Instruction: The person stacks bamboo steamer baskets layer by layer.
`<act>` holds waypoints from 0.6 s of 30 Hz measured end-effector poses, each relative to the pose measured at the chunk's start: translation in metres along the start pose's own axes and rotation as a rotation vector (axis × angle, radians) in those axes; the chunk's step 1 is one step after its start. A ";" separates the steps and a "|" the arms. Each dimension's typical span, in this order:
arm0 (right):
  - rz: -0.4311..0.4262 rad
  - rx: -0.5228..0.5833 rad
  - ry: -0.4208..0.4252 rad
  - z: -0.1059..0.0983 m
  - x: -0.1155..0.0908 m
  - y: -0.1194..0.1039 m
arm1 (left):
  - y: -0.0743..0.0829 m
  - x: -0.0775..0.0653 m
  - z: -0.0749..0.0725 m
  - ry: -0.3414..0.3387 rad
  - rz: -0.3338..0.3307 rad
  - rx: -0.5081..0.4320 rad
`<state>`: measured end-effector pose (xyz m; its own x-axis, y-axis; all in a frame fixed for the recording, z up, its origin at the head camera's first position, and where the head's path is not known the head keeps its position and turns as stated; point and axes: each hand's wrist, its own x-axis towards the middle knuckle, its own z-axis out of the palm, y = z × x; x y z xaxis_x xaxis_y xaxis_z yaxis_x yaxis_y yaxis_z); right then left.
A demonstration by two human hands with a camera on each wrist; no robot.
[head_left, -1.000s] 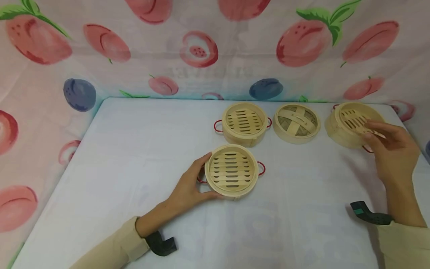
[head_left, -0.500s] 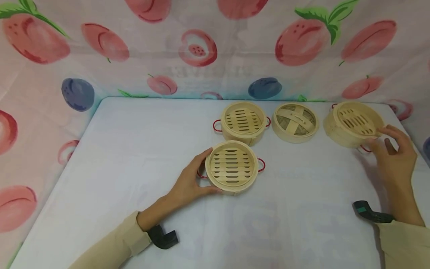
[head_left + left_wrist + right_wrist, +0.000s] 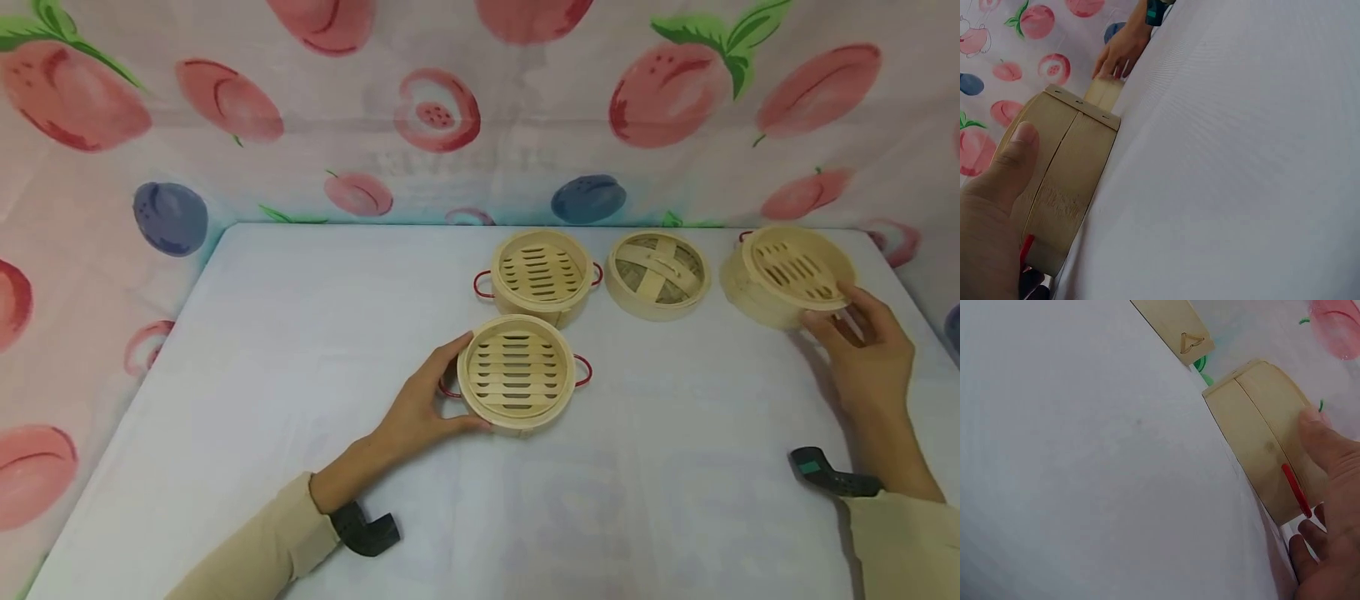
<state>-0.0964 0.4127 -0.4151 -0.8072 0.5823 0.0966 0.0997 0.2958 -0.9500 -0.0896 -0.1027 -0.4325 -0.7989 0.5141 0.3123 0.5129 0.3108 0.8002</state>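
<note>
The left hand (image 3: pixel 422 408) clamped the near basket (image 3: pixel 517 375) at centre; the right hand (image 3: pixel 870 354) clamped the far-right basket (image 3: pixel 776 283). Placing both looked unfinished; the far-middle basket (image 3: pixel 543 271) and the lid (image 3: pixel 658 273) sat unheld, all baskets uncovered.

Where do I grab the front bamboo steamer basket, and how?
Probably by the front basket's round outer wall, coming from the near left, as the left hand does. It sits slats up, so that wall gives a broad surface. Another basket crowds its far side, and its red handles are only thin loops.
</note>
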 end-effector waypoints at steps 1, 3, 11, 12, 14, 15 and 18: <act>-0.007 -0.065 -0.003 0.000 0.000 0.001 | 0.000 0.000 0.001 0.001 0.005 -0.006; -0.023 -0.145 -0.003 0.001 0.000 0.002 | 0.000 -0.001 0.001 0.006 0.015 -0.009; -0.014 -0.175 0.000 0.007 -0.001 0.002 | -0.002 -0.001 -0.002 0.014 0.044 0.011; -0.016 -0.174 0.003 0.007 -0.002 0.001 | -0.002 -0.001 -0.002 0.012 0.048 0.012; -0.014 -0.172 0.011 0.008 -0.002 0.001 | -0.002 -0.001 -0.002 0.010 0.052 0.010; -0.014 -0.175 0.017 0.008 -0.003 0.000 | -0.002 -0.001 -0.002 0.010 0.056 0.008; 0.006 -0.175 0.026 0.010 -0.003 0.001 | -0.002 -0.001 -0.001 0.009 0.056 0.007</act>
<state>-0.0994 0.4039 -0.4188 -0.7910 0.6033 0.1015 0.2057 0.4185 -0.8846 -0.0899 -0.1045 -0.4340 -0.7714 0.5238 0.3612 0.5592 0.2872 0.7777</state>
